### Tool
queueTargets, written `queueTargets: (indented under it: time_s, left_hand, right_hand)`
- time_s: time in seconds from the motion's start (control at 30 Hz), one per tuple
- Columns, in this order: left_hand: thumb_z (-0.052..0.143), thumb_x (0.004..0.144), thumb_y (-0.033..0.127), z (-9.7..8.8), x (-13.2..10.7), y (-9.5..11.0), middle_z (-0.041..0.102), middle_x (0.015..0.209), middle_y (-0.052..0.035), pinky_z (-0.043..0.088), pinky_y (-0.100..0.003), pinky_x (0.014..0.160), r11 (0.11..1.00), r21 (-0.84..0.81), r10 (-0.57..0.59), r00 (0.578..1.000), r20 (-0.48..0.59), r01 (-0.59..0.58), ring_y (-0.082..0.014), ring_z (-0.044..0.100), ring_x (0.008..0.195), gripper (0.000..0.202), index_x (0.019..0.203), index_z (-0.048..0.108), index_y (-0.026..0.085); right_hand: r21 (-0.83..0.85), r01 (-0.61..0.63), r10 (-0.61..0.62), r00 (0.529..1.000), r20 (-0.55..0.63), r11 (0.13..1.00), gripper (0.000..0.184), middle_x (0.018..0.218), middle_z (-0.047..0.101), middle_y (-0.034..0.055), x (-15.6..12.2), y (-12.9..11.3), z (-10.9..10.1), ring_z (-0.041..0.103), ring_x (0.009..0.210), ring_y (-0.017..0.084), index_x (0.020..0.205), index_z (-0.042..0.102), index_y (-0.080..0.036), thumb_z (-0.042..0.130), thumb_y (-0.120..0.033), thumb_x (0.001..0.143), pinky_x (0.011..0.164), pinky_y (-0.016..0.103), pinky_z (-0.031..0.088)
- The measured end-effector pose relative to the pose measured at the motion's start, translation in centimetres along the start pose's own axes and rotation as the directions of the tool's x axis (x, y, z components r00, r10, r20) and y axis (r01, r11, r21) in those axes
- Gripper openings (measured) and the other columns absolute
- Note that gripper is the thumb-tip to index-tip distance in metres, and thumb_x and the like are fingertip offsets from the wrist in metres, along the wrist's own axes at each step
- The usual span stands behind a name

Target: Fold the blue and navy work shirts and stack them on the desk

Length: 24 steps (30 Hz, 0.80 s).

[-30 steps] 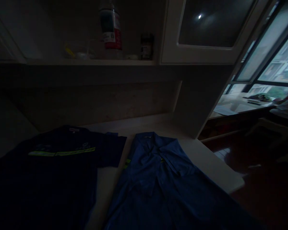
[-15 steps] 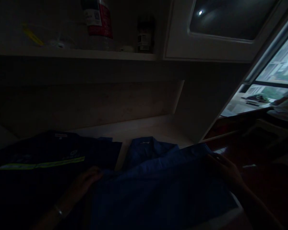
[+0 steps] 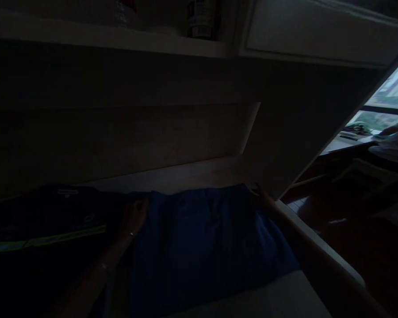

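A blue garment [image 3: 205,243] lies spread over the pale surface, its far edge running between my two hands. At its far left corner my left hand [image 3: 135,214] is closed on the cloth. My right hand [image 3: 262,198] grips the far right corner, though its fingertips are dim. Left of the blue cloth is a dark navy work shirt [image 3: 69,210] with a yellow-green and silver reflective strip [image 3: 49,238]; my left forearm lies across it. The collared blue garment seen earlier is now hidden under the spread cloth.
Above the work surface [image 3: 278,296] runs a shelf [image 3: 112,39] holding a dark labelled container [image 3: 201,20]. A cabinet side panel [image 3: 285,119] stands at the right, close to my right hand. Beyond it are a reddish floor [image 3: 338,234] and a bright window [image 3: 391,92].
Both hands have moved the blue garment's far edge away from me, towards the back wall, covering the collared garment. The cloth now lies flatter. The view has tilted down.
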<state>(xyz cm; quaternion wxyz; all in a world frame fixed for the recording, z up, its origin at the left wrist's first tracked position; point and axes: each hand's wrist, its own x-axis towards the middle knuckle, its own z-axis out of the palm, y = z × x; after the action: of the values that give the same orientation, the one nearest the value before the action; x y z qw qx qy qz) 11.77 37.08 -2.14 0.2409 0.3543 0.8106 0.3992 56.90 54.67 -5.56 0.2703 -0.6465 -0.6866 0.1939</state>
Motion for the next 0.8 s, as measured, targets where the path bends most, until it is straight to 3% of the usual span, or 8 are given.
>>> queueTargets:
  time_s: [0.07, 0.13, 0.2, 0.27, 0.33, 0.4, 0.5, 0.8]
  left_hand:
    - [0.051, 0.084, 0.047, 1.9, -3.3, 0.0, 0.057, 0.130, -0.0183, 0.036, -0.047, 0.111, 0.951, 0.155, 0.277, 0.960, -0.042, -0.268, -0.0316, 0.050, 0.127, 0.050, 0.119, 0.061, 0.012]
    - [0.042, 0.091, 0.049, 4.0, -6.5, 0.3, 0.049, 0.143, -0.0127, 0.035, -0.044, 0.113, 0.796, 0.317, 0.522, 0.850, 0.073, -0.516, -0.0269, 0.047, 0.130, 0.052, 0.131, 0.055, 0.019]
    - [0.034, 0.095, 0.051, 6.1, -8.2, 0.4, 0.043, 0.151, -0.0067, 0.030, -0.049, 0.116, 0.658, 0.423, 0.584, 0.777, 0.234, -0.623, -0.0261, 0.042, 0.136, 0.050, 0.136, 0.052, 0.028]
    - [0.030, 0.095, 0.054, 7.9, -8.1, 0.1, 0.035, 0.157, -0.0049, 0.021, -0.060, 0.117, 0.593, 0.531, 0.533, 0.789, 0.306, -0.606, -0.0301, 0.033, 0.142, 0.053, 0.140, 0.048, 0.032]
    - [0.028, 0.094, 0.058, 9.4, -6.7, -0.7, 0.030, 0.159, -0.0069, 0.014, -0.068, 0.114, 0.569, 0.622, 0.444, 0.838, 0.319, -0.538, -0.0350, 0.026, 0.145, 0.059, 0.144, 0.043, 0.031]
    - [0.026, 0.093, 0.062, 10.4, -5.1, -1.6, 0.027, 0.160, -0.0077, 0.011, -0.073, 0.112, 0.559, 0.665, 0.376, 0.866, 0.329, -0.495, -0.0372, 0.022, 0.146, 0.064, 0.147, 0.038, 0.030]
    - [0.021, 0.091, 0.066, 11.4, -3.3, -2.2, 0.025, 0.160, -0.0065, 0.007, -0.074, 0.111, 0.556, 0.674, 0.347, 0.872, 0.345, -0.487, -0.0370, 0.020, 0.147, 0.068, 0.149, 0.032, 0.033]
    - [0.018, 0.090, 0.066, 17.1, 1.4, 2.5, 0.025, 0.160, -0.0078, 0.010, -0.074, 0.110, 0.611, 0.639, 0.325, 0.884, 0.336, -0.467, -0.0384, 0.019, 0.147, 0.071, 0.149, 0.033, 0.031]
  right_hand:
    - [-0.132, 0.107, -0.102, 0.994, 0.047, 0.985, 0.060, 0.142, 0.051, 0.0169, -2.2, -0.3, 1.1, 0.052, 0.128, 0.030, 0.147, 0.038, -0.017, 0.046, -0.034, 0.090, 0.107, 0.051, 0.040]
    - [-0.292, 0.237, -0.206, 0.969, 0.134, 0.927, 0.057, 0.155, 0.035, 0.0109, -4.8, -0.8, 2.1, 0.036, 0.140, 0.031, 0.150, 0.034, -0.024, 0.039, -0.038, 0.095, 0.114, 0.060, 0.023]
    - [-0.399, 0.293, -0.218, 0.950, 0.223, 0.869, 0.054, 0.160, 0.026, 0.0043, -7.0, -1.5, 3.1, 0.024, 0.145, 0.032, 0.150, 0.033, -0.032, 0.031, -0.048, 0.098, 0.112, 0.071, 0.010]
    - [-0.452, 0.284, -0.160, 0.943, 0.293, 0.845, 0.057, 0.161, 0.021, 0.0015, -8.0, -2.0, 4.0, 0.016, 0.147, 0.034, 0.150, 0.031, -0.037, 0.025, -0.057, 0.098, 0.108, 0.077, 0.004]
    - [-0.475, 0.264, -0.096, 0.932, 0.349, 0.839, 0.061, 0.162, 0.018, 0.0014, -7.9, -2.3, 4.7, 0.011, 0.148, 0.035, 0.151, 0.027, -0.039, 0.019, -0.063, 0.096, 0.107, 0.078, 0.002]
    - [-0.479, 0.255, -0.064, 0.923, 0.379, 0.840, 0.064, 0.162, 0.016, 0.0014, -7.0, -2.2, 5.3, 0.009, 0.148, 0.034, 0.152, 0.024, -0.039, 0.013, -0.066, 0.095, 0.107, 0.077, 0.002]
    - [-0.477, 0.268, -0.073, 0.919, 0.388, 0.837, 0.064, 0.163, 0.014, 0.0006, -4.9, -1.6, 5.8, 0.008, 0.148, 0.033, 0.152, 0.022, -0.041, 0.010, -0.067, 0.095, 0.106, 0.077, 0.002]
    - [-0.518, 0.329, -0.115, 0.908, 0.402, 0.789, 0.059, 0.162, 0.017, 0.0028, 3.9, 1.3, 5.4, 0.011, 0.148, 0.032, 0.153, 0.023, -0.037, 0.015, -0.058, 0.098, 0.110, 0.072, 0.008]
